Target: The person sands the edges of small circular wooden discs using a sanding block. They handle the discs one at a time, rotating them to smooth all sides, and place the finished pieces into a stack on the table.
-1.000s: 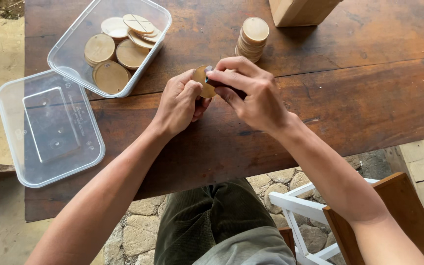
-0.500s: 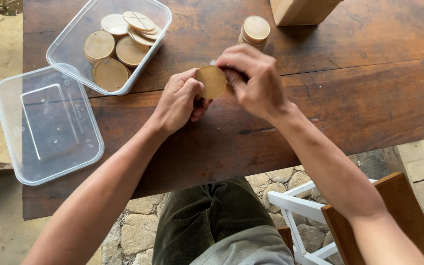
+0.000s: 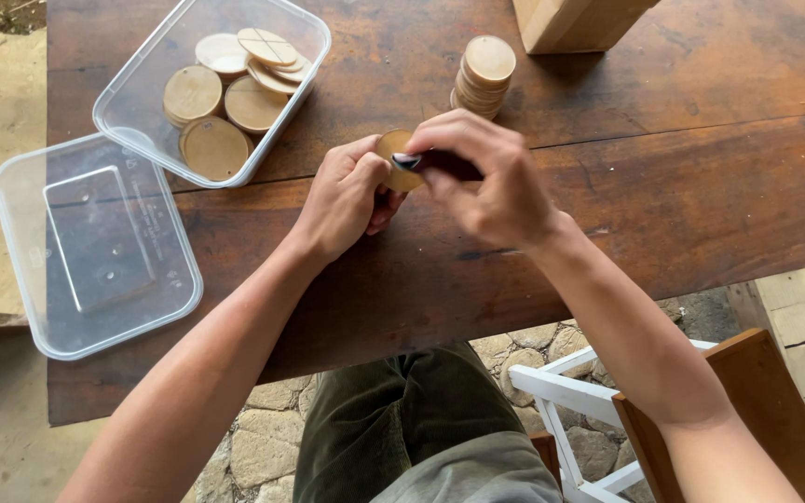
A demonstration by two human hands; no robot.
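Between both hands, over dark table (image 3: 682,186): wooden disc (image 3: 391,149) pinched in left hand (image 3: 342,196); dark tool (image 3: 440,164) clamped in right hand (image 3: 491,177), tip on disc. Just beyond grip: finished-looking stack (image 3: 484,74). Left of grip: container (image 3: 132,93) with more discs, apparently pending.

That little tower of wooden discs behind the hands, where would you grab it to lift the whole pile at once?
Probably low on its sides, near the bottom disc. The stack of wooden discs stands free on the table and leans slightly, so a pinch from above across opposite edges would lift only the top ones. Come from the right, where the table is bare; the left hand and right hand crowd the near side.
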